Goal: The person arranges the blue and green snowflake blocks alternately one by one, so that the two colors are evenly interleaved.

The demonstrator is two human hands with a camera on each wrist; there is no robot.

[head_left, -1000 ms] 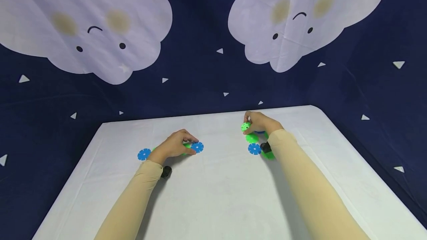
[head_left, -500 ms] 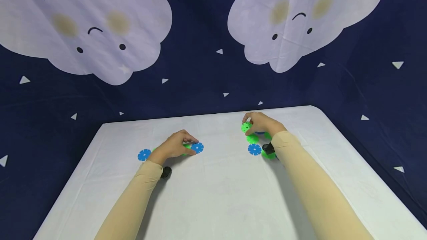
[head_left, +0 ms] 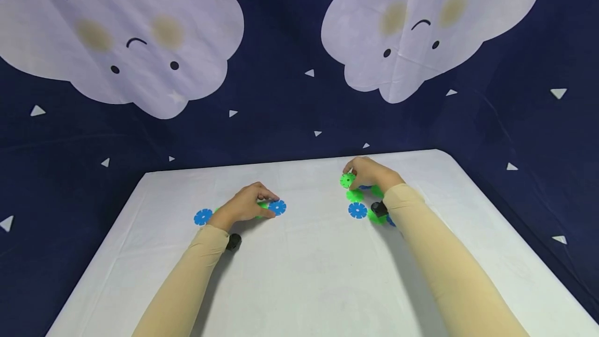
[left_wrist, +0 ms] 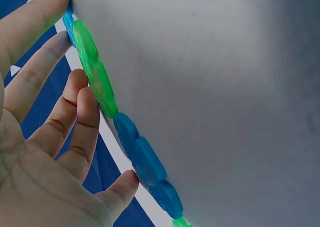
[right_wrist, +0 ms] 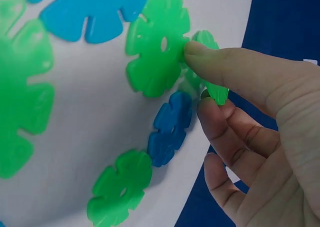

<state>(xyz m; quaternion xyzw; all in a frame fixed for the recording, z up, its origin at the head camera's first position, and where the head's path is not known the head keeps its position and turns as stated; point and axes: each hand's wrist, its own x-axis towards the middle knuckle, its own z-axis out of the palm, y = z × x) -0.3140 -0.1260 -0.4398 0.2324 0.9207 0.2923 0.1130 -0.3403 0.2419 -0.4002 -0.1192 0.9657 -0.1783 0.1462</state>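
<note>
In the head view, my left hand [head_left: 245, 203] rests at a row of flat, notched snowflake discs. Its thumb and fingertips touch the blue disc [head_left: 277, 207] at the row's right end. Its fingers look nearly straight along the green disc [left_wrist: 95, 67] in the left wrist view. My right hand [head_left: 367, 170] pinches a small green disc [head_left: 347, 180] between thumb and fingers. That disc appears nearly edge-on in the right wrist view. Beside the thumb lies another green disc [right_wrist: 155, 62]; whether the two are joined, I cannot tell.
Below the right hand lie more discs, including a blue one [head_left: 357, 210] and a green one [head_left: 376, 217], partly hidden by the arm. Another blue disc [head_left: 203, 217] shows left of my left wrist. Behind the white table [head_left: 299, 274] hangs a dark blue cloth [head_left: 276, 134] with clouds.
The right hand has shifted slightly to the right, still pinching the green disc. More of a blue disc shows beside the right forearm. The left hand has stayed in place.
</note>
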